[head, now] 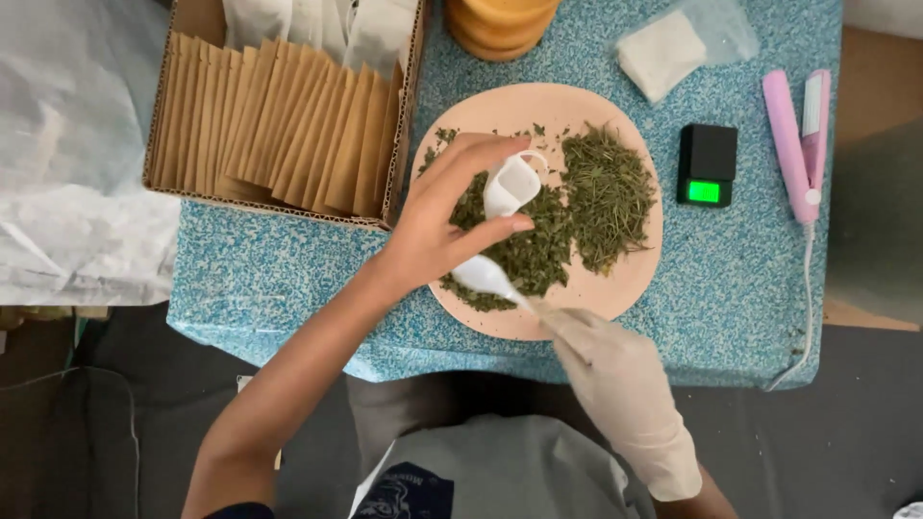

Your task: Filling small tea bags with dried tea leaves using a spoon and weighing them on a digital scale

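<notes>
Left hand (437,226) is pinching a small white filter bag (510,185) open between thumb and fingertips above the plate (625,279). Gloved right hand (615,370) is gripping a white spoon (486,277) resting in the dried green herbs (577,207).

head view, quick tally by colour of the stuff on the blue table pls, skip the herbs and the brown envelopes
White: 3, the small bag in the left hand, the spoon in the gloved right hand, the packet
Pink: 2, the plate, the sealer
Black: 1, the scale
Orange: 1, the jar
Brown: 1, the cardboard box
Total: 8
</notes>
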